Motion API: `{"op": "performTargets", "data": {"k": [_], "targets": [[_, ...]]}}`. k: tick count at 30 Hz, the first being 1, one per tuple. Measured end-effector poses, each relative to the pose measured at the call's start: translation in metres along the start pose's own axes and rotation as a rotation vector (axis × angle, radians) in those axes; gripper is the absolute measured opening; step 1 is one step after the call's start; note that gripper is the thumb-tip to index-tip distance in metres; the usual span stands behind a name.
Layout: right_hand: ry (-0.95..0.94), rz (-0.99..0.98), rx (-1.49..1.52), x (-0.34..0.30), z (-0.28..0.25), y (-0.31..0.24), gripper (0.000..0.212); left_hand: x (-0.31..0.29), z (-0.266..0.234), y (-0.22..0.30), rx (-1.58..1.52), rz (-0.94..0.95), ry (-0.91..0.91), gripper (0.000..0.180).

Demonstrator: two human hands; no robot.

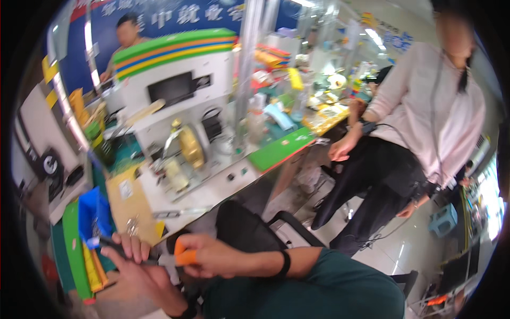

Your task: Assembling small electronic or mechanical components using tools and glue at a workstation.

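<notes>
My left hand (pixel 141 271) is turned partly palm up at the lower left, its fingers curled over a dark, slim object (pixel 112 245) whose kind is too blurred to tell. Close beside it, my right hand (pixel 215 258) is closed around an orange piece (pixel 185 254), which looks like a handle. A pale grey part sits between the orange piece and my left hand; the blur hides whether they join. Beyond my fingers stands a blue bin (pixel 94 213) with small parts in it. Next to that lies a brown paper sheet or envelope (pixel 123 194) with small metal bits on it.
A white workbench (pixel 196 192) holds a brass-coloured machine (pixel 190 146). A black chair (pixel 241 228) stands close to my right arm. At the right stands a person in a pale top (pixel 419 101); another person (pixel 127 34) is behind the bench panel. A green-edged board (pixel 77 250) lies left.
</notes>
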State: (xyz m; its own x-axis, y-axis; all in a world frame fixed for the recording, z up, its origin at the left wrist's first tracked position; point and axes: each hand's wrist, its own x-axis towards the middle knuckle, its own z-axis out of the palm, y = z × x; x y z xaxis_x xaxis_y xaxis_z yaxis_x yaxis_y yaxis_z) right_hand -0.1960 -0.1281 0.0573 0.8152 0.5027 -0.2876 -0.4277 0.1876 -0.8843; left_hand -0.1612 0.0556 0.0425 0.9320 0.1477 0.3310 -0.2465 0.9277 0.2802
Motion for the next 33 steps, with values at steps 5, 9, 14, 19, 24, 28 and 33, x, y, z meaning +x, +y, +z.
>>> {"op": "performTargets", "data": {"k": [5, 9, 14, 19, 24, 28, 33], "targets": [[0.206, -0.101, 0.126, -0.005, -0.019, -0.017, 0.013, 0.011, 0.006, 0.012, -0.011, 0.017, 0.198, 0.035], [0.254, -0.239, 0.198, 0.009, -0.043, -0.024, 0.008, -0.007, 0.007, -0.001, 0.437, -0.187, 0.219, 0.029], [0.213, -0.284, 0.132, 0.019, -0.038, -0.022, 0.009, -0.018, 0.014, -0.017, 0.649, -0.362, 0.258, 0.027], [0.182, -0.282, -0.025, 0.023, -0.035, -0.015, 0.009, -0.012, 0.013, -0.023, 0.864, -0.314, 0.254, 0.023], [0.139, -0.22, -0.16, 0.021, -0.032, -0.013, 0.017, -0.012, 0.002, -0.023, 0.946, -0.273, 0.324, 0.016], [0.087, -0.245, -0.14, 0.016, -0.034, -0.012, 0.022, -0.013, 0.0, -0.023, 0.833, -0.306, 0.361, 0.013], [0.292, -0.336, -0.45, 0.023, -0.038, -0.003, 0.019, -0.015, 0.002, -0.033, 0.906, -0.234, 0.377, 0.013]]}}
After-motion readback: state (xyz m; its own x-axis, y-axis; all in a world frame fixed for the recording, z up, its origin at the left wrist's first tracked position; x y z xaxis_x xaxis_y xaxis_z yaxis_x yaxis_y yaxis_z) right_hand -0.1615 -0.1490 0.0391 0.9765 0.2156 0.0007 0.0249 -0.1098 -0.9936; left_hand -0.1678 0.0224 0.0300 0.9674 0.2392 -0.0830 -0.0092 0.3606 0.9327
